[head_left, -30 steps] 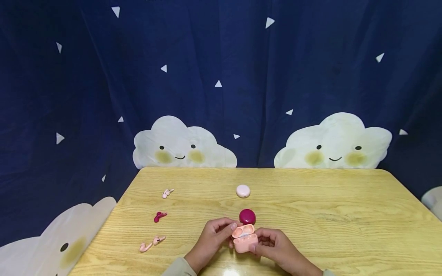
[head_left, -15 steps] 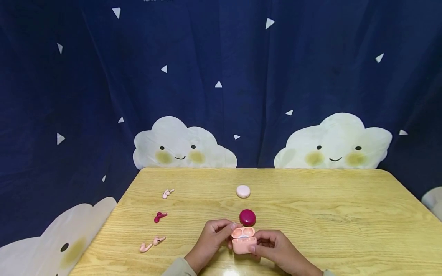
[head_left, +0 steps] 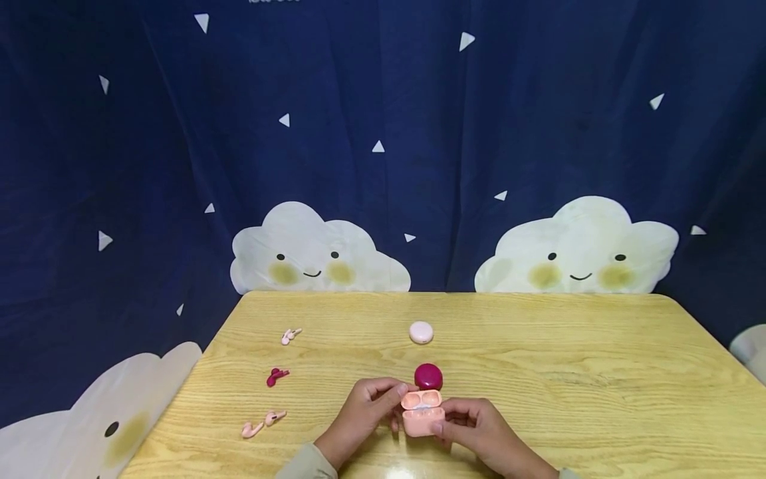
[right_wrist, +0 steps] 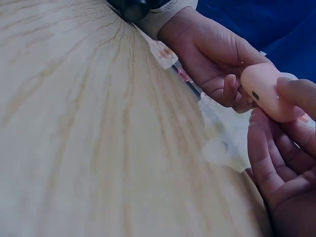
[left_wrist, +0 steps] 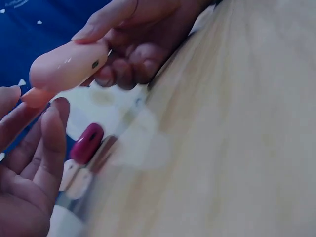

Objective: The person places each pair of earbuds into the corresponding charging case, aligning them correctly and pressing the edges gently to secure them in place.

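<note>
A peach-pink earbud case (head_left: pixel 423 424) is held with its lid up above the near part of the table, and two earbud hollows show inside the lid. My left hand (head_left: pixel 365 414) pinches the lid's left edge between thumb and finger. On the other side, my right hand (head_left: pixel 481 432) grips the body, thumb on its front. The right wrist view shows the case's rounded underside (right_wrist: pixel 266 91) with a small dark port. Just behind the case lies a round magenta case (head_left: pixel 428 376), lid down. A matching pale pink round case (head_left: pixel 421 332) lies farther back.
Along the left of the wooden table (head_left: pixel 568 372) lie pairs of earbuds: pale pink ones (head_left: pixel 290 336) at the back, magenta ones (head_left: pixel 277 377) in the middle, peach ones (head_left: pixel 263 424) nearest. A dark blue curtain (head_left: pixel 419 133) with clouds hangs behind.
Tilted at first, the peach case has turned to sit straighter between my hands, then risen slightly. My left hand has shifted a touch to the left. The other cases and earbuds stay put.
</note>
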`<state>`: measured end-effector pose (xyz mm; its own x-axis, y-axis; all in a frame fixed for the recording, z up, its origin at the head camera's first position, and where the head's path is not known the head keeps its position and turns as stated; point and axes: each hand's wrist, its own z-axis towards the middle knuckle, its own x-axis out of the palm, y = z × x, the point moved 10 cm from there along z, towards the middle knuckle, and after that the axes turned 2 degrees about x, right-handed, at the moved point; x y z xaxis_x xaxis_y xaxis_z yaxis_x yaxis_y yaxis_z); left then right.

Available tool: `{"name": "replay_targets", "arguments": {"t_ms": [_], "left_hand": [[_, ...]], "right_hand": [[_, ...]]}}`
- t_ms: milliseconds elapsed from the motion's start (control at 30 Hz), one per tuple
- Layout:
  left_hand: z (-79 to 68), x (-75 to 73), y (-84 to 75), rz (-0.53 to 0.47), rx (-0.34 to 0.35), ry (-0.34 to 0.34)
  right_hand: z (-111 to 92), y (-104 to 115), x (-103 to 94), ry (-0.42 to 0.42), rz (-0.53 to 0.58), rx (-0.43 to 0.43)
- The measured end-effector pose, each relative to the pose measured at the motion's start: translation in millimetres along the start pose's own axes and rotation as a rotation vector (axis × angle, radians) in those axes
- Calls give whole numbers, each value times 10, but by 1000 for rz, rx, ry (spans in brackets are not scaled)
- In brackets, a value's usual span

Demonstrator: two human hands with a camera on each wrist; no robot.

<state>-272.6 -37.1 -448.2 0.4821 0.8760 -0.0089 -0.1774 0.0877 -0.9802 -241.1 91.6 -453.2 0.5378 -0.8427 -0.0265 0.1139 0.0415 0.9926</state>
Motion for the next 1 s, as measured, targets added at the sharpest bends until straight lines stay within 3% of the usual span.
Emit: {"name": "replay_targets", "arguments": {"t_ms": [233,500,600,833,1000], "left_hand": [[4,-120,-379,168,-31,22],[-103,-486,-731,340,-88,-38],[-159,-669,-796,394,-105,-60],[-309,-1130,-772,587,-118,-65],[-473,-1401,-887,747,-152,-103]], "right_hand": [[-3,-34,-59,-49,22,59],[10,-40,-37,-42,54,46],[16,-32,-30,-37,58,41],[22,-42,-33,-43,46,53],[12,-62,-44,-51,46,70]]}}
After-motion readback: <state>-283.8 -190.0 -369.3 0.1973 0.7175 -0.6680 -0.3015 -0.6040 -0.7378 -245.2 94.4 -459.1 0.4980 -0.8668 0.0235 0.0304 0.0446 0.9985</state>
